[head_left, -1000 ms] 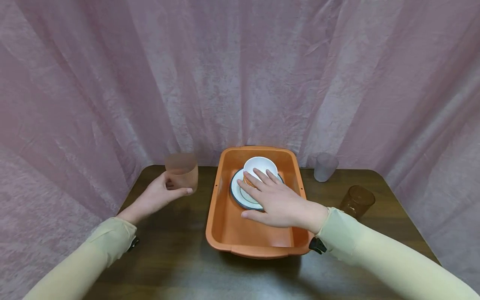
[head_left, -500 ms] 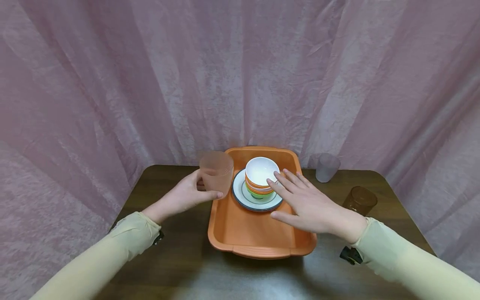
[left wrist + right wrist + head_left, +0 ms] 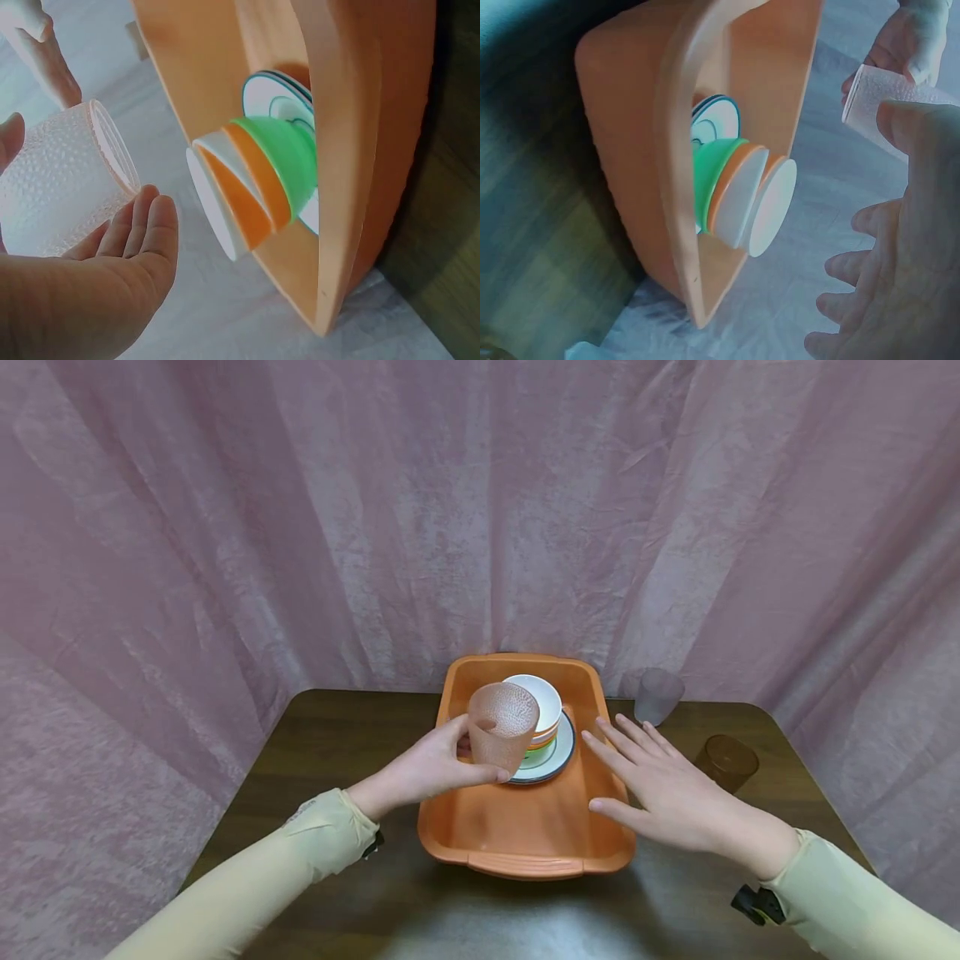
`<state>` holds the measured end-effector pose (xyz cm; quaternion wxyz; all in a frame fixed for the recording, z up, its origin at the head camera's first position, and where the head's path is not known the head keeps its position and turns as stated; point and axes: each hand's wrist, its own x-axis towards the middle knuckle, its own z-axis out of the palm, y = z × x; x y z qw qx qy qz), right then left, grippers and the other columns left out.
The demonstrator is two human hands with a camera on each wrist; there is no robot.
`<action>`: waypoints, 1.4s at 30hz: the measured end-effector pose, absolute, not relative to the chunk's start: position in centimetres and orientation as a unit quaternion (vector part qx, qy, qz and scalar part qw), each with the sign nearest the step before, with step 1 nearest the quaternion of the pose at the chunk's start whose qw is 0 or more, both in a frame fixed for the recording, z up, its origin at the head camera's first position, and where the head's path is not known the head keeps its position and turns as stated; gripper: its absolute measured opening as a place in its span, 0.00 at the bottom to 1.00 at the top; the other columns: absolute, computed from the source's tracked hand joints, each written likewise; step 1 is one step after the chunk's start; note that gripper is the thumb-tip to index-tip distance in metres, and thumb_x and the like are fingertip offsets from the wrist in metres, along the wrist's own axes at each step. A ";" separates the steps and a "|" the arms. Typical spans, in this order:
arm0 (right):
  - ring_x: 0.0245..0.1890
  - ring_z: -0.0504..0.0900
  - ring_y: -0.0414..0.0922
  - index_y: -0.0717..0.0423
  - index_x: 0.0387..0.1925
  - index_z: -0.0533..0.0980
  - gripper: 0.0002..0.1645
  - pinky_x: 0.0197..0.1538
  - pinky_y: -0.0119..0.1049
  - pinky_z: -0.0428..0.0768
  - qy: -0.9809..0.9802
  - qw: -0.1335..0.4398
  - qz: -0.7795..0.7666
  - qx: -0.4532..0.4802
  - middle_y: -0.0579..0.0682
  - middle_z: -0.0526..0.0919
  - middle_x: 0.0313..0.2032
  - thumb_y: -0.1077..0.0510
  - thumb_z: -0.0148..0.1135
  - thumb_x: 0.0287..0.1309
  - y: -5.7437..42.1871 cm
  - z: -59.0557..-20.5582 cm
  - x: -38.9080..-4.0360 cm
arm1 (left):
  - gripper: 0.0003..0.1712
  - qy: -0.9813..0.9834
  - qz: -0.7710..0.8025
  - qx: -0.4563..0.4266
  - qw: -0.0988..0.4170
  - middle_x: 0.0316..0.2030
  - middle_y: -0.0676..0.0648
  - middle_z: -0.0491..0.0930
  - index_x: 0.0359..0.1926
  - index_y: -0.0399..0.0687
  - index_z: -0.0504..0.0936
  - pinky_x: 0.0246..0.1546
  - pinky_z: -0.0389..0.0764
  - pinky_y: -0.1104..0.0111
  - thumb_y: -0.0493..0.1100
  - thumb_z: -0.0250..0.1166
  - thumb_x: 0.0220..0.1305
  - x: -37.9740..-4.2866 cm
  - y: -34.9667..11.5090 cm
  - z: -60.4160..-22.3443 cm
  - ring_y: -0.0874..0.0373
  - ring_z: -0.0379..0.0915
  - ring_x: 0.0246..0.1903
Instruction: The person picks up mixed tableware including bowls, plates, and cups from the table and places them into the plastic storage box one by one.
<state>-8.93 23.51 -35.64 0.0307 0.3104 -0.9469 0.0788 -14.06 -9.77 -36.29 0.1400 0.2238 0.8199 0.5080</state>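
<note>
My left hand (image 3: 427,768) grips a pinkish textured cup (image 3: 501,731), fingers behind it and thumb across the front. In the head view the cup overlaps the left side of a bowl stack, upright with a slight tilt. An orange basin (image 3: 517,827) stands below, holding plates (image 3: 564,752) with stacked bowls (image 3: 262,180) on them; the top bowl (image 3: 542,693) is white, the lowest green. My right hand (image 3: 667,793) hovers at the basin's right rim, fingers spread and nothing in it. The right wrist view shows the cup beyond my right thumb.
A clear cup (image 3: 658,695) stands at the table's back right, near the pink curtain (image 3: 420,527). Closer in on the right is a brown cup (image 3: 727,762), partly behind my right hand. The dark wooden table (image 3: 330,735) has rounded back corners.
My left hand has carried the pinkish cup rightward from the table's left side to over the basin. My right hand has drawn back right from above the bowls, still spread.
</note>
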 end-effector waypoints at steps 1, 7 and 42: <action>0.80 0.42 0.55 0.47 0.82 0.51 0.50 0.78 0.51 0.38 -0.946 0.033 0.080 0.312 0.51 0.48 0.81 0.29 0.52 0.70 23.6 -35.7 -8.9 | 0.41 0.819 0.508 0.225 0.142 0.53 0.47 0.81 0.66 0.45 0.72 0.56 0.79 0.59 0.51 0.80 0.55 -14.0 -9.6 -36.4 0.56 0.79 0.51; 0.80 0.42 0.55 0.48 0.82 0.51 0.50 0.78 0.49 0.37 -0.945 0.034 0.084 0.313 0.50 0.47 0.81 0.28 0.50 0.71 23.8 -36.4 -9.2 | 0.41 0.818 0.506 0.233 0.143 0.53 0.47 0.81 0.66 0.45 0.72 0.57 0.78 0.59 0.51 0.79 0.56 -13.9 -9.2 -36.7 0.56 0.79 0.52; 0.50 0.79 0.52 0.44 0.75 0.62 0.53 0.50 0.46 0.82 -0.818 -0.091 0.529 0.208 0.50 0.75 0.62 0.47 0.81 0.52 15.7 -35.1 -12.6 | 0.30 0.807 0.513 0.246 0.159 0.45 0.53 0.85 0.55 0.50 0.75 0.50 0.81 0.63 0.54 0.78 0.58 -13.8 -7.8 -37.1 0.59 0.82 0.46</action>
